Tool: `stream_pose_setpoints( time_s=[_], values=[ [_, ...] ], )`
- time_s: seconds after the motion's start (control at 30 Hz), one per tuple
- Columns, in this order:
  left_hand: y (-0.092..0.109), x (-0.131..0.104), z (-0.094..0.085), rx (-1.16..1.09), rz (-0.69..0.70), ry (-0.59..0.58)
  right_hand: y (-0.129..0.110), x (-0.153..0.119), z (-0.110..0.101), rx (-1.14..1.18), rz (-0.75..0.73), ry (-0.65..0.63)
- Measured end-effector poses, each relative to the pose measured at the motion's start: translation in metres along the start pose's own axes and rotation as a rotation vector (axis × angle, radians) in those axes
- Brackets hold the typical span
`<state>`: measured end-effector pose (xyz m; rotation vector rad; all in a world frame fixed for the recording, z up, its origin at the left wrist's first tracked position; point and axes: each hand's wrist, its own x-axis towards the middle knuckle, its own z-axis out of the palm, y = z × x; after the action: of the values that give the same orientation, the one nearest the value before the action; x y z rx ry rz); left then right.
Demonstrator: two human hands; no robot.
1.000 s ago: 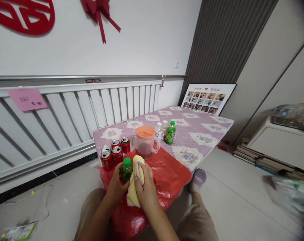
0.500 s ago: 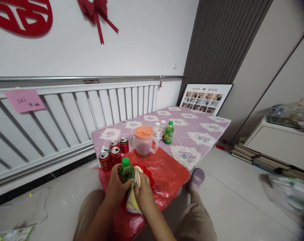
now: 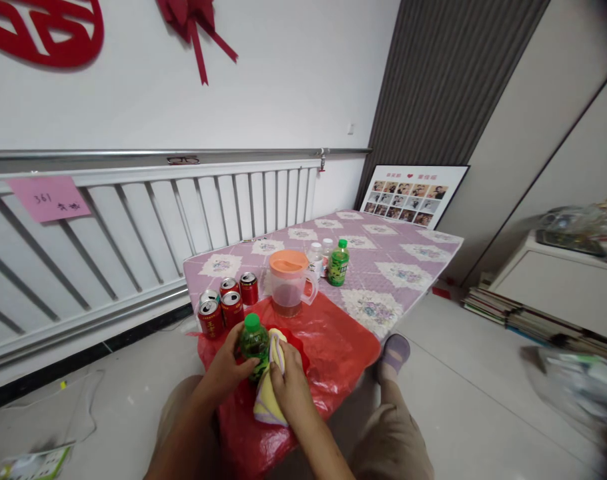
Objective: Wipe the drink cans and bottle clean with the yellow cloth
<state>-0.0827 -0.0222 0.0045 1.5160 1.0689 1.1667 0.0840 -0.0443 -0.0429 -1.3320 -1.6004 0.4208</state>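
Note:
My left hand (image 3: 227,367) is wrapped round a green bottle (image 3: 254,343) with a green cap, held upright near the table's front edge. In my right hand (image 3: 289,383) is a folded yellow cloth (image 3: 268,401) with purple edging, pressed close to the bottle's right side. Behind the bottle, partly hidden by it and my hands, is a red dish with a wavy rim (image 3: 298,347). Red plastic sheeting (image 3: 336,347) lies beneath all of these. Just beyond stands a clear pitcher (image 3: 286,291) with an orange lid.
Several drink cans (image 3: 232,309) stand at the left of the pitcher. To its right are two white-capped bottles (image 3: 315,259) and another green bottle (image 3: 339,264). A flowered purple cloth (image 3: 373,308) covers the table. A white radiator (image 3: 218,200) runs along the wall behind.
My left thumb has shifted a little on the green bottle, showing more of its label. The cloth stays in my right hand, beside the bottle.

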Motion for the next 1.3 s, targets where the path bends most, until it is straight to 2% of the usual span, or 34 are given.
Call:
stream_pose_setpoints(
  time_s=[0.1,0.23,0.37,0.5,0.63,0.77,0.9,1.0,1.13,1.23,1.3],
  values=[
    [0.002,-0.005,0.009,0.084,0.002,0.102,-0.012,0.002,-0.008,0.005,-0.036,0.027],
    [0.005,-0.008,0.018,0.19,0.028,0.268,-0.044,0.007,-0.027,-0.004,-0.082,0.038],
    [0.006,-0.008,0.021,0.165,0.014,0.309,-0.06,0.012,-0.035,-0.015,-0.135,0.007],
    [0.007,-0.008,0.02,0.191,0.019,0.303,-0.04,0.01,-0.022,-0.015,-0.069,0.028],
    [0.008,-0.008,0.02,0.192,-0.007,0.275,-0.011,0.003,-0.008,-0.04,-0.006,-0.045],
    [0.006,-0.008,0.022,0.18,0.001,0.282,-0.007,0.005,-0.013,-0.036,-0.024,-0.047],
    [0.006,-0.009,0.023,0.164,0.027,0.303,-0.03,0.024,-0.037,-0.031,-0.106,0.036],
    [0.007,-0.009,0.024,0.098,0.029,0.236,-0.058,0.045,-0.061,-0.064,-0.246,0.039],
    [0.002,-0.008,0.024,0.11,0.066,0.237,-0.099,0.069,-0.084,-0.232,-0.46,-0.118],
    [-0.002,-0.007,0.024,0.147,0.06,0.275,-0.121,0.079,-0.084,-0.424,-0.542,-0.298],
    [-0.003,-0.006,0.025,0.148,0.054,0.277,-0.127,0.084,-0.078,-0.518,-0.556,-0.371]
  ],
)
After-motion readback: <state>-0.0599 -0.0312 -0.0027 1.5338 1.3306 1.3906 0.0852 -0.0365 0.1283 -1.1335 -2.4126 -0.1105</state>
